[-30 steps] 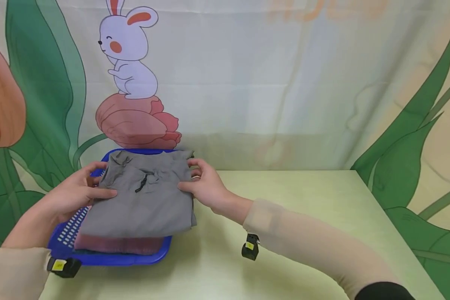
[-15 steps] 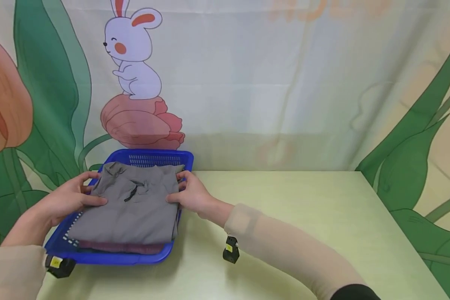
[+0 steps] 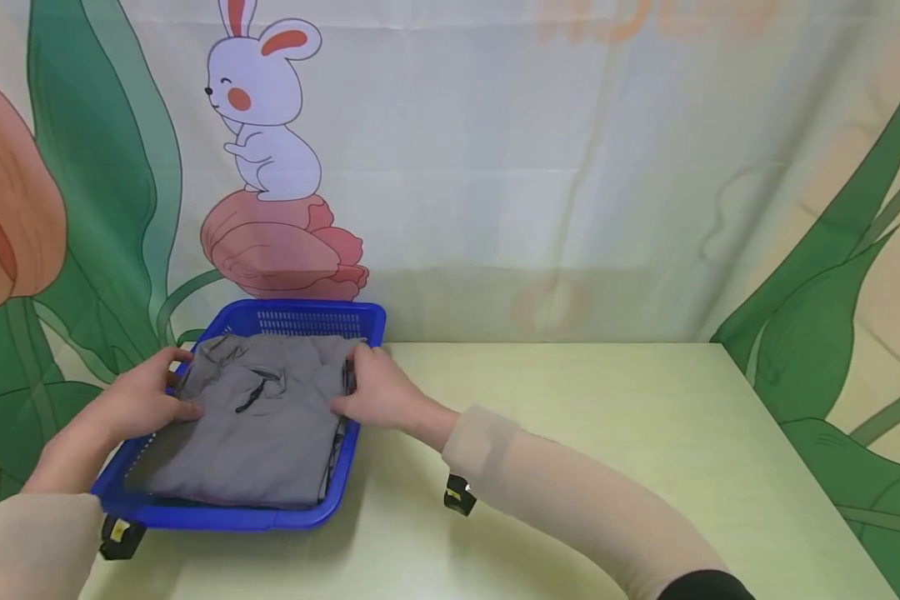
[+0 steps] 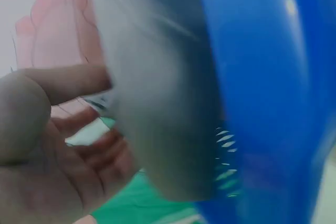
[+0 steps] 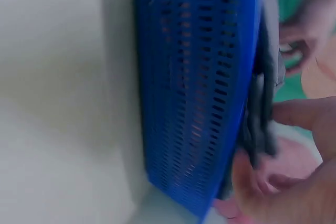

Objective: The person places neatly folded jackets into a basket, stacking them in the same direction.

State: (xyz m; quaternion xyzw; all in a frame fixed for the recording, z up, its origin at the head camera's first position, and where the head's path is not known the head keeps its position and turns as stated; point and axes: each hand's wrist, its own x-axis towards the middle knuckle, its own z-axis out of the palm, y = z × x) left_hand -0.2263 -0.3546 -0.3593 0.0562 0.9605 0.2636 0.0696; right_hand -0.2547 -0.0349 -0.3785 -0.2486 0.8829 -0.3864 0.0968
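The folded grey garment (image 3: 258, 433) has sunk from above the blue basket (image 3: 311, 318) down inside it, flat at the left end of the tabletop, and now hides the reddish cloth that showed under its near edge. The left hand (image 3: 137, 402) and right hand (image 3: 375, 392) have come down with it, still gripping its two sides.

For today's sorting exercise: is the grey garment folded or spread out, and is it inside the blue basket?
Folded and inside. The grey garment lies as a compact rectangle within the blue basket walls.
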